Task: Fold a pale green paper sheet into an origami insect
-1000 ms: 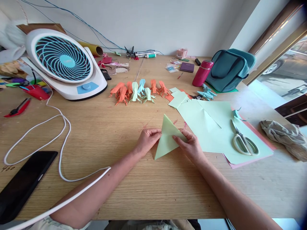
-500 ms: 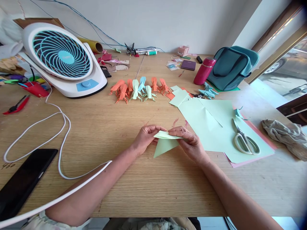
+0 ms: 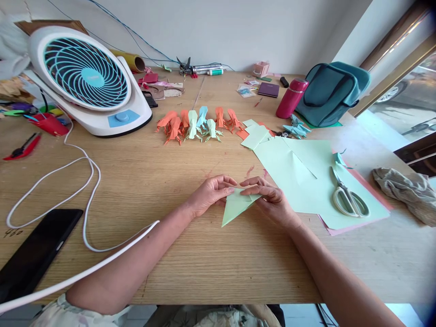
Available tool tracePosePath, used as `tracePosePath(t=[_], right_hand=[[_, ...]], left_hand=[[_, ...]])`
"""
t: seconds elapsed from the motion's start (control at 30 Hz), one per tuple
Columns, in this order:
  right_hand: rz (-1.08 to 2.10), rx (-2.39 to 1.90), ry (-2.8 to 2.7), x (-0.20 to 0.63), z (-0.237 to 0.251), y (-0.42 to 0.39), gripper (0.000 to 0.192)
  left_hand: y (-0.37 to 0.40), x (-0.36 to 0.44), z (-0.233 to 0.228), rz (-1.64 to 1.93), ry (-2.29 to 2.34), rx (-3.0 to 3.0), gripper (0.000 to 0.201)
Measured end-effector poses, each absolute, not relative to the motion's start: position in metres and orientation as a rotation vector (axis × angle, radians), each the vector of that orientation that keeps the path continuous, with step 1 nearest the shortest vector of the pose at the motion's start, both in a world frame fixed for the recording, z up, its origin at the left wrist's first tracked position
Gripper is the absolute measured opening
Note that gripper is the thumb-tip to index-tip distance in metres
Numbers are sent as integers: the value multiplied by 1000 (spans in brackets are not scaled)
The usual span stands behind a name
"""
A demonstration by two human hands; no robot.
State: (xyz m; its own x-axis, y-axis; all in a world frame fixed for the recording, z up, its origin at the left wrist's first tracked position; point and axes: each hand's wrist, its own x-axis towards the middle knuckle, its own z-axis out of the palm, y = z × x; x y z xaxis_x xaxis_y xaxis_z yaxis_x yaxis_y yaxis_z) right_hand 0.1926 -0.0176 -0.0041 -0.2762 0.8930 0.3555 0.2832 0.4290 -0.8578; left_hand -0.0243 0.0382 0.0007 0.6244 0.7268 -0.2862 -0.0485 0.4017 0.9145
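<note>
A folded piece of light green paper (image 3: 237, 204) is held between both hands above the table, its pointed corner hanging toward me. My left hand (image 3: 213, 193) pinches its left edge, thumb on top and fingers behind. My right hand (image 3: 270, 197) grips the right side, with the fingers curled over the top edge and the thumb mostly hidden beneath. Beyond the hands stands a row of folded paper figures in orange, pale green and blue, among them a pale green figure (image 3: 192, 126).
Large green sheets (image 3: 306, 190) lie to the right with scissors (image 3: 347, 195) on them. A fan (image 3: 88, 81), a white cable (image 3: 91, 172) and a black phone (image 3: 37, 254) occupy the left. A pink bottle (image 3: 292, 98) and a teal bag (image 3: 330, 97) stand at the back right.
The raised upper layer of the green paper now lies down over the hanging triangle, showing one flatter face. Both hands stay nearly in place, with the fingers shifted slightly.
</note>
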Motion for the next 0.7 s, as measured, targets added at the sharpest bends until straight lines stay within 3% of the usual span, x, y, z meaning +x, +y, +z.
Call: tracePosePath(t=[0.13, 0.27, 0.53, 0.7], right_hand=[[765, -1137, -1781, 193, -4, -18, 42], [377, -1226, -1711, 189, -6, -20, 57], [-108, -1164, -2049, 171, -1, -30, 55], [-103, -1021, -2117, 168, 5, -33, 32]], left_hand=[[41, -24, -2, 626, 768, 949, 42], [46, -22, -4, 771, 781, 755, 35], [42, -17, -4, 817, 760, 653, 29], [31, -13, -5, 738, 766, 713, 36]])
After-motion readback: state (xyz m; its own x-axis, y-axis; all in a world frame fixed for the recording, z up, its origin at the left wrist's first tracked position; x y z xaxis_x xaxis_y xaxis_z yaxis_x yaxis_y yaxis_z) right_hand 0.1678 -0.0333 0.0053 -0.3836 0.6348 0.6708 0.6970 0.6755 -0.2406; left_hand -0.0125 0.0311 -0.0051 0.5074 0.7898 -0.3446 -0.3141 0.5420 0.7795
